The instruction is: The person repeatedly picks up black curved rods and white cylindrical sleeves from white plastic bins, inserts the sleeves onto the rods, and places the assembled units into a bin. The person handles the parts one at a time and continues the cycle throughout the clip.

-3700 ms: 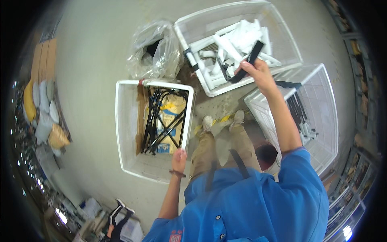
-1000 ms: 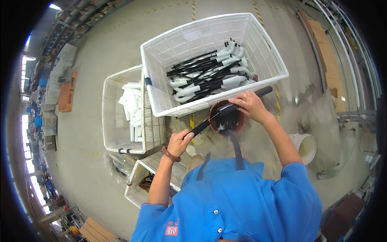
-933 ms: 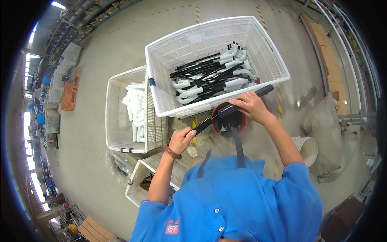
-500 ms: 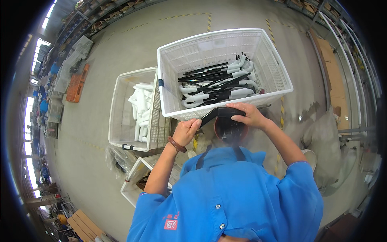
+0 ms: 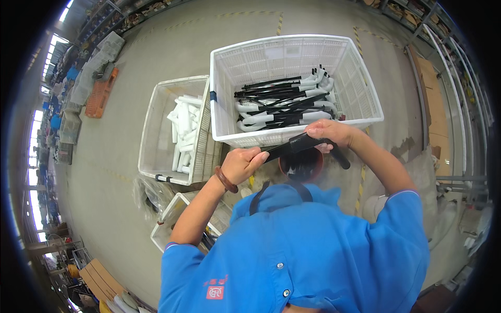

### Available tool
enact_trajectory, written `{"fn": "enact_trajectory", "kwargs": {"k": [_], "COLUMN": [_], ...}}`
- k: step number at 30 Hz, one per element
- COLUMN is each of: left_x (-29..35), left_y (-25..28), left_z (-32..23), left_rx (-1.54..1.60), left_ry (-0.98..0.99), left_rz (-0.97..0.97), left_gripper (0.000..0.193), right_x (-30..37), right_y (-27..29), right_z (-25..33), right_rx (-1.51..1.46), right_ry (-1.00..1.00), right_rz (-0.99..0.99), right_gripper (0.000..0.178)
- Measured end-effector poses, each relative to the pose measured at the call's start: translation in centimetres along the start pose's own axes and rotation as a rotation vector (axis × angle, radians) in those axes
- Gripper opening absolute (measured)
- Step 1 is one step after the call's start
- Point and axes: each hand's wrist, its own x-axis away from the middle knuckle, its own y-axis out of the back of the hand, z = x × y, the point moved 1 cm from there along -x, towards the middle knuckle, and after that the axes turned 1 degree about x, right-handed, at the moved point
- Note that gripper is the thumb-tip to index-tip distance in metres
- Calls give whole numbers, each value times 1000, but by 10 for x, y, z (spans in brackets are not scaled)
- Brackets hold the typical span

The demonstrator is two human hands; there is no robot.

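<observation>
In front of my chest, both hands hold a black bent tube with a thicker black sleeve (image 5: 298, 144) on it. My left hand (image 5: 241, 166) is closed around the tube's thinner left part. Gripping it at the sleeve's right end is my right hand (image 5: 330, 134); the tube's curved end hangs down just beyond the fingers. Under the tube stands a reddish round bucket (image 5: 318, 172) with something dark inside, partly hidden. Beyond my hands is a large white crate (image 5: 297, 43) holding several black rods (image 5: 271, 94) with bent, white-wrapped ends.
To the left, a second white crate (image 5: 148, 125) holds white tubes (image 5: 185, 125). A third white crate (image 5: 180, 201) sits beside my left forearm, with clear plastic (image 5: 148, 193) near it. An orange crate (image 5: 102, 94) lies farther left. Flat cardboard (image 5: 440, 104) leans at the right.
My right hand has risen slightly and shifted right. The tube has turned or shifted, so its curved end now shows below my right hand. My left hand has moved slightly left and down.
</observation>
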Motion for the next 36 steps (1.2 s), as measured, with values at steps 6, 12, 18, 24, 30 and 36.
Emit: {"fn": "enact_trajectory", "kwargs": {"k": [6, 12, 18, 24, 30, 36], "left_x": [4, -5, -27, 3, 48, 108], "left_y": [0, -9, 0, 57, 51, 39], "left_z": [-3, -7, -1, 13, -6, -48], "left_rx": [-45, -14, 16, 302, 542, 1007], "left_ry": [47, 87, 132, 197, 206, 537], "left_rz": [-22, 55, -17, -16, -90, -220], "left_gripper": [37, 40, 47, 27, 30, 34], "right_x": [-7, -28, -71, -2, 1, -60], "right_y": [-11, -61, -75, -49, -20, -16], "right_z": [16, 10, 12, 99, 136, 113], "right_rx": [473, 1554, 1673, 1229, 943, 945], "right_ry": [-21, 250, 437, 515, 255, 469], "right_rz": [-83, -335, -539, -518, -648, -441], "right_gripper": [33, 37, 31, 28, 21, 34]}}
